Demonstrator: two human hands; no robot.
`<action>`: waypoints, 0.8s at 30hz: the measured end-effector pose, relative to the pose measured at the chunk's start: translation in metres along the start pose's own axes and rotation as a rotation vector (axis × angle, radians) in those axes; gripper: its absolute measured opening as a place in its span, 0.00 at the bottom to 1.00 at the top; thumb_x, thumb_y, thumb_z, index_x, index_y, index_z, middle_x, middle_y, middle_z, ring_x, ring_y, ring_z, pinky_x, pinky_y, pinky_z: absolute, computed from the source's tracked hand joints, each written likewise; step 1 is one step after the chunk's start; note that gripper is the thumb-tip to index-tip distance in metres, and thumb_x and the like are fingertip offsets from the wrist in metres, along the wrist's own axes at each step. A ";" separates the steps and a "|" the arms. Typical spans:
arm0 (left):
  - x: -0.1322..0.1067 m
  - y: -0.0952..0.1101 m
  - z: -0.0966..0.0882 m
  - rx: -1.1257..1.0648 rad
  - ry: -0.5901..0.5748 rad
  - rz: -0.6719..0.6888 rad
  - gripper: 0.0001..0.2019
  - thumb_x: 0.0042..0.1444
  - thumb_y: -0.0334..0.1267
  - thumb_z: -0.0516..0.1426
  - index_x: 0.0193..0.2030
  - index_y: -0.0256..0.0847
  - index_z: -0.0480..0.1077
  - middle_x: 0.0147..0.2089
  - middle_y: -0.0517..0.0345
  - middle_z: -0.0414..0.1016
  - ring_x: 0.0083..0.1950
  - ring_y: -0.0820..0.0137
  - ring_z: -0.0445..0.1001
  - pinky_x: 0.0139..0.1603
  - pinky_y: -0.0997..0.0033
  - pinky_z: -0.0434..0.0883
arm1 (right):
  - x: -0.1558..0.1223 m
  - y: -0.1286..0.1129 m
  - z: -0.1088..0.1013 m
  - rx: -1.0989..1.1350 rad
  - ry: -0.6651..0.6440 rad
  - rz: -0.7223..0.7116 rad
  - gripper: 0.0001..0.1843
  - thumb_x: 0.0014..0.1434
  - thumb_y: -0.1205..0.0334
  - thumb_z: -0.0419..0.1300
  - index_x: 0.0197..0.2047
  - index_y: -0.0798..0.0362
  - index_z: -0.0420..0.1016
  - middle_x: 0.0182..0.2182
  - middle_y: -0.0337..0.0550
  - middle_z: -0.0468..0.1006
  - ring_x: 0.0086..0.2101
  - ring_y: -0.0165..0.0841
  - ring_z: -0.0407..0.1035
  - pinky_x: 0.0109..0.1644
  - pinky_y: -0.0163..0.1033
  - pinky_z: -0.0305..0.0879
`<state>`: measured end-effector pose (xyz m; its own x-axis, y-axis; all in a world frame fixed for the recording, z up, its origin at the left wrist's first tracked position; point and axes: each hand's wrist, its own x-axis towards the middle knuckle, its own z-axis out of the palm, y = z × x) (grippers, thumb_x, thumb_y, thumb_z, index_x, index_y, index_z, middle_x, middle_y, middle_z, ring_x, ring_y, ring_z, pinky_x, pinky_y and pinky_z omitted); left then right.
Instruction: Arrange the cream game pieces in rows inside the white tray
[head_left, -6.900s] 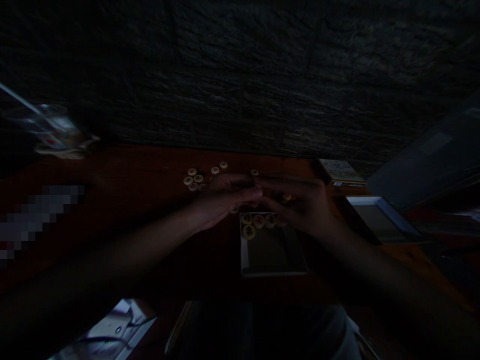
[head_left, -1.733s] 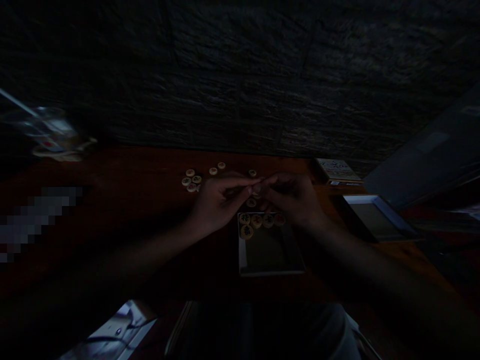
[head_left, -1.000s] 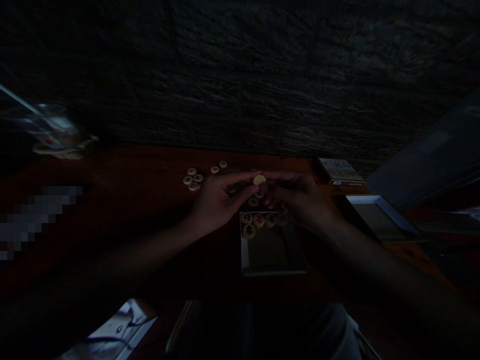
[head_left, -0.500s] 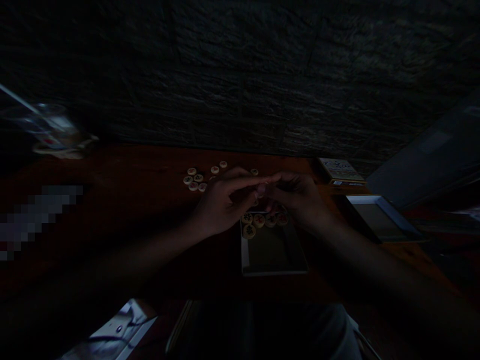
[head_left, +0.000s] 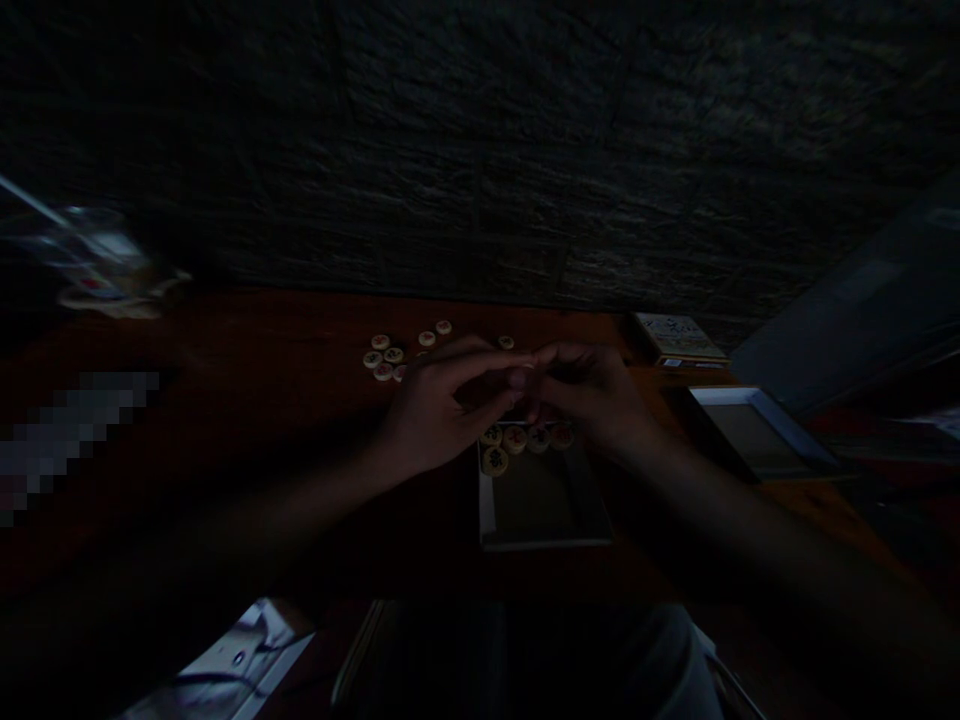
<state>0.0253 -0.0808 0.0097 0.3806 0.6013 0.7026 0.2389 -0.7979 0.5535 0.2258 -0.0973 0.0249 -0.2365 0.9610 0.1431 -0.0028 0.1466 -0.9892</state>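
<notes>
In the head view, the left hand and the right hand meet at frame centre, thumbs and fingers bent to a narrow pinch; I cannot tell whether they hold anything, as the fingers hide it. The step in hand seems to be close finger work over the tray, lower centre; the next move calls for a small, steady pinch clear of the row below. Five pieces lie in the tray's upper part, four across and one beneath at left. They are flat discs, marked faces up, with no long axis. Loose discs lie left of centre.
</notes>
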 end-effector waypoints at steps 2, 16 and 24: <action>0.001 0.000 -0.001 -0.008 -0.009 0.035 0.16 0.63 0.31 0.63 0.57 0.42 0.79 0.46 0.54 0.81 0.47 0.68 0.78 0.47 0.68 0.74 | 0.000 0.000 0.001 -0.012 0.031 -0.036 0.16 0.52 0.51 0.77 0.35 0.54 0.84 0.23 0.37 0.81 0.20 0.25 0.72 0.22 0.27 0.67; 0.003 -0.001 0.002 -0.272 0.071 -0.230 0.13 0.66 0.43 0.62 0.53 0.42 0.82 0.53 0.51 0.85 0.52 0.62 0.83 0.52 0.65 0.79 | 0.000 -0.002 0.002 0.022 0.034 -0.048 0.17 0.52 0.53 0.77 0.43 0.51 0.87 0.27 0.40 0.84 0.23 0.28 0.75 0.26 0.31 0.72; 0.000 -0.003 0.005 -0.283 0.053 -0.223 0.14 0.63 0.41 0.64 0.54 0.41 0.82 0.54 0.49 0.85 0.53 0.61 0.84 0.53 0.64 0.80 | 0.003 0.004 -0.001 0.067 0.025 -0.080 0.18 0.49 0.55 0.78 0.41 0.52 0.85 0.27 0.39 0.84 0.24 0.29 0.76 0.27 0.32 0.74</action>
<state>0.0290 -0.0789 0.0057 0.2983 0.7663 0.5690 0.0508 -0.6080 0.7923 0.2258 -0.0940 0.0218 -0.2088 0.9524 0.2219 -0.0860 0.2082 -0.9743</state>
